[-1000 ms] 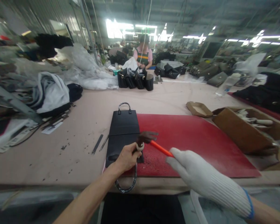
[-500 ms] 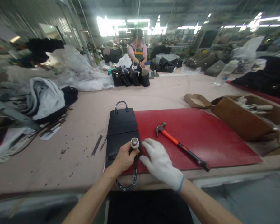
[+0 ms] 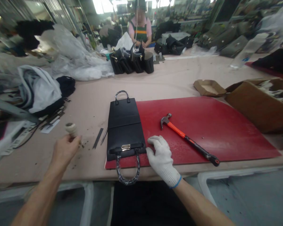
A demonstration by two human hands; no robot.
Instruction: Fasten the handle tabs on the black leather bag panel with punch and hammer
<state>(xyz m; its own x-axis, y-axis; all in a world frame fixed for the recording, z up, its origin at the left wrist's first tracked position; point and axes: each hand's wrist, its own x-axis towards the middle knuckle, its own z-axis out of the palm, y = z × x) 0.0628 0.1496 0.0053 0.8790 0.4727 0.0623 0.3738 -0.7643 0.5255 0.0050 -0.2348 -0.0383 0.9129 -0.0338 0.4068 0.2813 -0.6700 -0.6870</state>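
My left hand is closed round a pale, round-topped tool above the left part of the table. A black bag lies flat, partly on a red mat, with a metal clasp and wrapped handles at both ends. My right hand, in a white glove, rests on the mat beside the bag's lower right corner, fingers loosely bent and holding nothing visible. To its right lies a claw hammer with an orange and black handle. A dark flat strip and a thin metal tool lie left of the bag.
A cardboard box and a small cardboard tray stand at the right. Several black bags are at the back, before a person. Plastic wrapping and cloth are piled on the left.
My left hand has moved left from the bag with the pale tool, uncovering the clasp. My right hand stays beside the bag. The camera view has tilted down.
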